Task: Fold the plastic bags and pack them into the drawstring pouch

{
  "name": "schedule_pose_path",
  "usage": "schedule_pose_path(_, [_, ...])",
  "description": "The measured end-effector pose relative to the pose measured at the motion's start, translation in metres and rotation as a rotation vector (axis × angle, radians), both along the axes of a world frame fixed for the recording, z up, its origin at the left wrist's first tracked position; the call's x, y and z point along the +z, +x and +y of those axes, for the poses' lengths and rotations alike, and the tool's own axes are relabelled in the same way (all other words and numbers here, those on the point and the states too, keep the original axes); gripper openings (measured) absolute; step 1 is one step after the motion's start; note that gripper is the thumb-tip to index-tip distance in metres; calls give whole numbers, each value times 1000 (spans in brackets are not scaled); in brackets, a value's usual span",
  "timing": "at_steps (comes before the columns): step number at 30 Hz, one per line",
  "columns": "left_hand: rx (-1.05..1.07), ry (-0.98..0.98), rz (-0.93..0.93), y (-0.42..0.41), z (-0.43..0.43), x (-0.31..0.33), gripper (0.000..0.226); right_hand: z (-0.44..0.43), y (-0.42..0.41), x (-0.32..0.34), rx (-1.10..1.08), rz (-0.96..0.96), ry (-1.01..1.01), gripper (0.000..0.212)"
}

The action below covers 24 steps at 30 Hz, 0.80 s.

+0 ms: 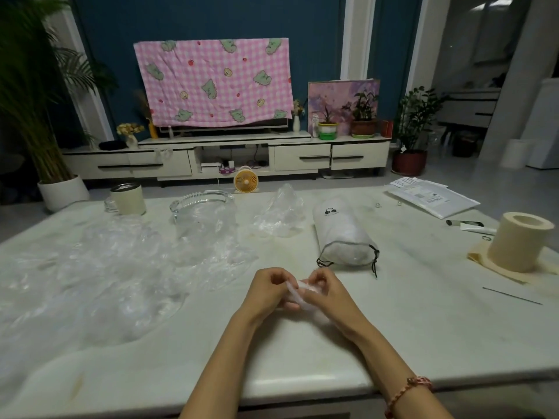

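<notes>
Both hands meet at the lower centre of the frame, just above the tabletop (393, 313). The left hand (267, 294) has its fingers curled, and its grip pinches the left end of a small, compacted plastic bag (298, 293). The right hand (326, 293) closes its grip on the right end of the same bag, with the fingertips bent inward over it. The bag sits between the two hands as a narrow translucent bundle. Its exact fold state cannot be told.

A red braided bracelet (419, 384) circles the right wrist at the lower right.

The drawstring pouch (343, 234) lies on its side just beyond the right hand, right of centre. Its mouth faces the viewer and its black cord trails onto the tabletop. The pouch appears filled with white material.

The loose plastic bags (106, 273) spread flat across the left half of the tabletop. A crumpled bag (281, 213) stands near the far edge, to the left of the pouch. A glass dish (199, 204) sits behind the loose bags, with a cream jar (128, 199) further left. A cream roll (518, 240) stands at the right edge.
</notes>
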<state>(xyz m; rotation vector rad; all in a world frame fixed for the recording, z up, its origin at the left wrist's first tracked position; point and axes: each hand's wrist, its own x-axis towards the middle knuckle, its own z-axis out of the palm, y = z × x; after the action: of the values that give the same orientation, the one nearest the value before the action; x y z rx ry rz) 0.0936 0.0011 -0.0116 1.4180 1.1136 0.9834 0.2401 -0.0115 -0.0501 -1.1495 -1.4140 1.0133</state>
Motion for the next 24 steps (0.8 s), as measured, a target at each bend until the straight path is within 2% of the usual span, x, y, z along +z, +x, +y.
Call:
schedule_pose_path(2, [16, -16, 16, -2, 3, 1, 30, 1, 1, 0, 0, -49, 18, 33])
schedule_pose_path(5, [57, -126, -36, -3, 8, 0, 37, 1, 1, -1, -43, -107, 65, 24])
schedule_pose_path(7, [49, -148, -37, -3, 10, 0, 31, 2, 2, -2, -76, -109, 78, 22])
schedule_pose_path(10, [36, -46, 47, -3, 8, 2, 21, 3, 0, -1, -68, -85, 53, 3])
schedule_pose_path(13, [26, 57, 101, -2, 6, 9, 26, 4, 1, 0, -61, -115, 9, 9])
schedule_pose_path(17, [12, 95, 64, 3, 12, 18, 18, 3, 15, 13, 88, -195, -46, 9])
schedule_pose_path(20, [-8, 10, 26, 12, 15, 14, 12, -2, 30, 20, 211, -52, -108, 13])
schedule_pose_path(24, [-83, -178, -25, 33, 17, 9, 13, -2, 46, 10, 197, 157, -124, 40])
